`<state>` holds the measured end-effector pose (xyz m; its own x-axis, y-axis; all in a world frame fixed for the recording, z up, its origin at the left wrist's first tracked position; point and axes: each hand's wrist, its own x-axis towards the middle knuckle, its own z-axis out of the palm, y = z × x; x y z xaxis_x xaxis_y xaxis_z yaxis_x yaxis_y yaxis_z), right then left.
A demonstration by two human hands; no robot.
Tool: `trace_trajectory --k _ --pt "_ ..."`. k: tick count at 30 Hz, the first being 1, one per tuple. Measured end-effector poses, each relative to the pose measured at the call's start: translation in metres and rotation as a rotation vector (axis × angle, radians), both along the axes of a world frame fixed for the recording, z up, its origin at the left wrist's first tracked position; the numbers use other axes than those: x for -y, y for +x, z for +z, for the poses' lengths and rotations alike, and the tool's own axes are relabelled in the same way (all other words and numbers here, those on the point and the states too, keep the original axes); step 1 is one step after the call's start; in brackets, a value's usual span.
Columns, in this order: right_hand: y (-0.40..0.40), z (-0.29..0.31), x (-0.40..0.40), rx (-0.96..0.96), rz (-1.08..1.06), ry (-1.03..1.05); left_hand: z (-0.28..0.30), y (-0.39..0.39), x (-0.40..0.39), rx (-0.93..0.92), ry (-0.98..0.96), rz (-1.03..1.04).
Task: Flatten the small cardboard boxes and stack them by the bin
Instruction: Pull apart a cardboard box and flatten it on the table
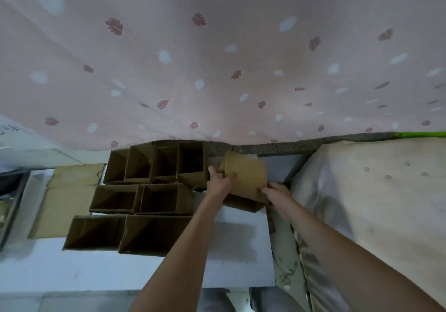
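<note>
Pink leaf-printed curtain (217, 58) fills the back, a quilted cream mattress (374, 203) lies right. Open brown cardboard boxes (154, 198) crowd the pale floor (96, 270), flattened cardboard (70, 191) beside them. Both arms reach out: left hand (220, 181) and right hand (277, 194) grip one tilted small box (248, 176) above the floor.

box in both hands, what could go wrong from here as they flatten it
1. The held box is gripped at opposite edges by the left hand and right hand; squeezing unevenly might twist or tear it rather than fold it flat.
2. The open boxes stand packed close beside it, so a swinging elbow could knock them over.
3. It sits over another cardboard piece near the mattress, which may get dragged along.
</note>
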<state>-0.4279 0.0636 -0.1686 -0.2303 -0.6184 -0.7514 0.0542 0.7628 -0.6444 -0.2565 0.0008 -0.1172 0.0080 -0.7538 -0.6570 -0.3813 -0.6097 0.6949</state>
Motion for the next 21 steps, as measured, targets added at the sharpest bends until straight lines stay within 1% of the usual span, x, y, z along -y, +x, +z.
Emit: trace_trajectory --k 2,4,7,10,11,13,15,17,18,21 --pt "0.002 0.000 -0.016 0.030 0.000 0.002 0.000 0.005 -0.014 0.017 -0.029 -0.052" --pt "0.004 0.000 -0.028 0.046 0.005 0.002 0.001 0.011 -0.025 0.018 -0.057 -0.059" --pt "0.009 0.005 -0.044 0.068 0.022 0.031 0.004 0.019 -0.037 -0.020 -0.050 -0.031" --pt "0.009 0.013 -0.052 0.066 0.048 0.041 0.011 0.023 -0.042 -0.007 -0.036 -0.095" --pt "0.009 0.017 -0.053 0.043 0.037 0.036 0.013 0.024 -0.044 0.035 -0.059 -0.141" --pt "0.008 0.029 -0.052 -0.011 -0.058 -0.001 0.016 0.026 -0.051 0.175 -0.125 -0.256" --pt "0.006 0.045 -0.050 -0.150 -0.081 -0.052 0.015 0.029 -0.063 0.304 -0.214 -0.382" --pt "0.007 0.061 -0.047 -0.328 0.020 -0.106 0.011 0.034 -0.078 0.384 -0.318 -0.509" --pt "0.009 0.067 -0.045 -0.376 0.079 -0.137 0.009 0.037 -0.084 0.405 -0.361 -0.567" --pt "0.021 0.073 -0.046 -0.376 0.240 -0.160 -0.003 0.045 -0.104 0.436 -0.435 -0.724"
